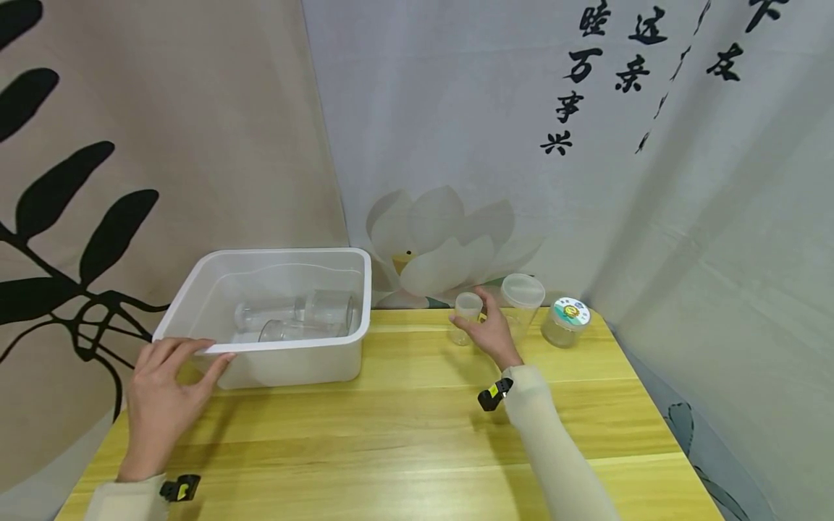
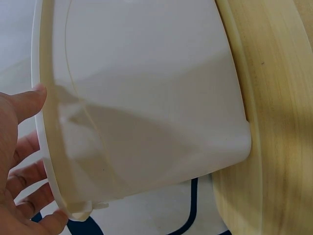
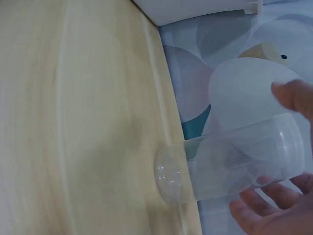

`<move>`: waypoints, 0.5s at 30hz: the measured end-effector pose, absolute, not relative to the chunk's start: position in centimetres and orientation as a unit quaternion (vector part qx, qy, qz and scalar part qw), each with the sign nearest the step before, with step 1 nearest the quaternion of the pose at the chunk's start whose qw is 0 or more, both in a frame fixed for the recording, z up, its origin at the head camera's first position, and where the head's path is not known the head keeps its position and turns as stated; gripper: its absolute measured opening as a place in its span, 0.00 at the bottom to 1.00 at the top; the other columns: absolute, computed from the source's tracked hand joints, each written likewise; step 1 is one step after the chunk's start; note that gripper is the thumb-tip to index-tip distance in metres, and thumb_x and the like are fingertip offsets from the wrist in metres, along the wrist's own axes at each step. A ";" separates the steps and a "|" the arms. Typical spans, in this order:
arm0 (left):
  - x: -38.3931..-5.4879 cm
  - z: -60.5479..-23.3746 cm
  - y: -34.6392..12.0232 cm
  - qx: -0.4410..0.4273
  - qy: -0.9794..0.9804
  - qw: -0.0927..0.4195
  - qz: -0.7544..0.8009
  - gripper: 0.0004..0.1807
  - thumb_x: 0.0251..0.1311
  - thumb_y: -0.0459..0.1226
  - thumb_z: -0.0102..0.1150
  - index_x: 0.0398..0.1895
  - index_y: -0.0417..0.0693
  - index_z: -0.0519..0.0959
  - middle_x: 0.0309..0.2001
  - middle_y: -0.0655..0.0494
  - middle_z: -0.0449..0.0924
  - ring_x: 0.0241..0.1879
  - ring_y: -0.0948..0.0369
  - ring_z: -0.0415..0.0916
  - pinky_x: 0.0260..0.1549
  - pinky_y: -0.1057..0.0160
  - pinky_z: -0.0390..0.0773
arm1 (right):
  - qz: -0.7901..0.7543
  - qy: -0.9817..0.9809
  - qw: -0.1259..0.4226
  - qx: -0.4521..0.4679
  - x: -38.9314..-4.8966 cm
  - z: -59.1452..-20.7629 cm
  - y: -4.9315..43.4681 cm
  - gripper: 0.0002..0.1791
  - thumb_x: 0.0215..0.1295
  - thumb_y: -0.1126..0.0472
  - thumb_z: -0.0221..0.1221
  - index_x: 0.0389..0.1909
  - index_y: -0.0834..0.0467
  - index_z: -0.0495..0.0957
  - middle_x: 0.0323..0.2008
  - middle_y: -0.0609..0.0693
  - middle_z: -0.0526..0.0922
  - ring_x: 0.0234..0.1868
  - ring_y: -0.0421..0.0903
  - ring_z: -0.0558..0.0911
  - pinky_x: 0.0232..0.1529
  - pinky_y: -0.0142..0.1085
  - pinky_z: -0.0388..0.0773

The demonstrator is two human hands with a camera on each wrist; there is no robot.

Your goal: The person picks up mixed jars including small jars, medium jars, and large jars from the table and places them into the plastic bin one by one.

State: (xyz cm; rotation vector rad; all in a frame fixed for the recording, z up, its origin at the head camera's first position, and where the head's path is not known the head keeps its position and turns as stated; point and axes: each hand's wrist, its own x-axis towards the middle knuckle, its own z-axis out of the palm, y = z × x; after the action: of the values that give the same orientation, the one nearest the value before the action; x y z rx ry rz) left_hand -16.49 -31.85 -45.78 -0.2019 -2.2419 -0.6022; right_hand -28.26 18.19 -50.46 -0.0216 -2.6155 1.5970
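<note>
My left hand [image 1: 166, 391] holds the near left rim of a white plastic bin [image 1: 293, 367]. Its thumb lies against the outside, while the fingers reach over the rim. Inside the bin, several clear containers [image 1: 329, 309] lie on their sides. At the back of the table, my right hand [image 1: 493, 336] is spread around a slim clear plastic jar [image 3: 230, 161] that stands upright. In the right wrist view the thumb is apart from the jar and the other fingers are right at its far side.
Just right of the slim jar stands a wider clear jar [image 1: 523, 291], partly behind my right hand. Beyond it is a short jar [image 1: 565, 323] with a printed lid. A printed curtain [image 1: 456, 145] hangs close along the back edge of the wooden table [image 1: 391, 449].
</note>
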 end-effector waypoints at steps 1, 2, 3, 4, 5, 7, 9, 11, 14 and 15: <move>-16.5 -45.8 -31.8 -0.079 -0.884 0.395 -0.238 0.24 0.39 0.35 0.83 0.41 0.35 0.85 0.41 0.37 0.82 0.44 0.41 0.72 0.43 0.52 0.66 | 0.523 -0.851 0.042 -0.005 -28.3 -50.6 18.1 0.50 0.62 0.49 0.72 0.79 0.52 0.55 0.71 0.59 0.70 0.73 0.63 0.68 0.72 0.60 0.65; -16.5 -45.7 -31.8 -0.079 -0.884 0.394 -0.238 0.24 0.38 0.35 0.83 0.41 0.35 0.85 0.41 0.37 0.82 0.44 0.41 0.72 0.43 0.52 0.66 | 0.525 -0.850 0.047 -0.005 -28.3 -50.7 18.1 0.48 0.62 0.52 0.71 0.78 0.53 0.56 0.70 0.59 0.70 0.73 0.63 0.69 0.73 0.59 0.66; -16.5 -45.7 -31.8 -0.079 -0.884 0.394 -0.239 0.24 0.38 0.35 0.83 0.41 0.35 0.85 0.41 0.37 0.82 0.44 0.41 0.72 0.43 0.52 0.66 | 0.528 -0.848 0.051 -0.005 -28.3 -50.8 18.1 0.47 0.62 0.54 0.71 0.78 0.54 0.57 0.69 0.60 0.70 0.72 0.63 0.70 0.73 0.59 0.66; -16.5 -45.7 -31.8 -0.080 -0.884 0.394 -0.238 0.24 0.38 0.35 0.83 0.41 0.35 0.85 0.41 0.37 0.82 0.43 0.41 0.72 0.43 0.52 0.66 | 0.528 -0.847 0.058 -0.004 -28.4 -50.9 18.0 0.46 0.62 0.56 0.71 0.77 0.55 0.57 0.69 0.61 0.71 0.71 0.64 0.70 0.73 0.58 0.67; -16.5 -45.7 -31.8 -0.081 -0.884 0.395 -0.238 0.24 0.38 0.35 0.83 0.41 0.35 0.85 0.41 0.37 0.82 0.43 0.41 0.72 0.43 0.53 0.66 | 0.526 -0.848 0.064 -0.005 -28.4 -51.0 18.0 0.45 0.62 0.58 0.71 0.76 0.56 0.58 0.69 0.62 0.71 0.71 0.64 0.71 0.72 0.57 0.68; -16.5 -45.7 -31.8 -0.085 -0.882 0.398 -0.237 0.24 0.38 0.35 0.82 0.41 0.35 0.86 0.41 0.37 0.82 0.43 0.41 0.72 0.42 0.53 0.66 | 0.522 -0.850 0.073 -0.008 -28.4 -51.2 18.0 0.43 0.62 0.61 0.70 0.75 0.58 0.60 0.69 0.64 0.72 0.70 0.65 0.73 0.71 0.57 0.70; -16.5 -45.7 -31.8 -0.088 -0.881 0.400 -0.236 0.24 0.38 0.35 0.82 0.41 0.35 0.86 0.41 0.37 0.82 0.42 0.41 0.72 0.42 0.54 0.65 | 0.518 -0.851 0.081 -0.011 -28.5 -51.3 18.0 0.42 0.62 0.62 0.70 0.74 0.59 0.61 0.68 0.65 0.72 0.69 0.65 0.74 0.69 0.56 0.72; -16.5 -45.7 -31.8 -0.089 -0.880 0.402 -0.236 0.23 0.38 0.35 0.82 0.41 0.35 0.86 0.41 0.38 0.82 0.42 0.41 0.72 0.42 0.54 0.65 | 0.515 -0.853 0.084 -0.014 -28.5 -51.3 18.0 0.41 0.62 0.62 0.70 0.74 0.59 0.62 0.68 0.65 0.73 0.69 0.64 0.75 0.69 0.55 0.73; -16.4 -45.7 -31.8 -0.089 -0.879 0.403 -0.239 0.23 0.38 0.35 0.82 0.41 0.35 0.86 0.40 0.38 0.82 0.42 0.41 0.72 0.42 0.53 0.65 | 0.514 -0.854 0.083 -0.015 -28.6 -51.3 18.0 0.40 0.62 0.62 0.71 0.72 0.58 0.63 0.67 0.65 0.74 0.68 0.62 0.75 0.69 0.54 0.73; -16.4 -45.7 -31.8 -0.089 -0.879 0.402 -0.240 0.23 0.38 0.35 0.82 0.41 0.36 0.86 0.40 0.38 0.82 0.42 0.41 0.72 0.43 0.53 0.65 | 0.514 -0.854 0.083 -0.016 -28.6 -51.3 18.1 0.40 0.62 0.62 0.71 0.72 0.58 0.63 0.67 0.64 0.75 0.68 0.62 0.76 0.68 0.54 0.74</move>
State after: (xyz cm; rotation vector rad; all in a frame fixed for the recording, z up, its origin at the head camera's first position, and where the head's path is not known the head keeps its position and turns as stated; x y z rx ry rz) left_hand -16.44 -31.80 -45.69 -0.2257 -2.2221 -0.6058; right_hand -28.55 18.05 -51.28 -0.0463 -2.5490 1.5355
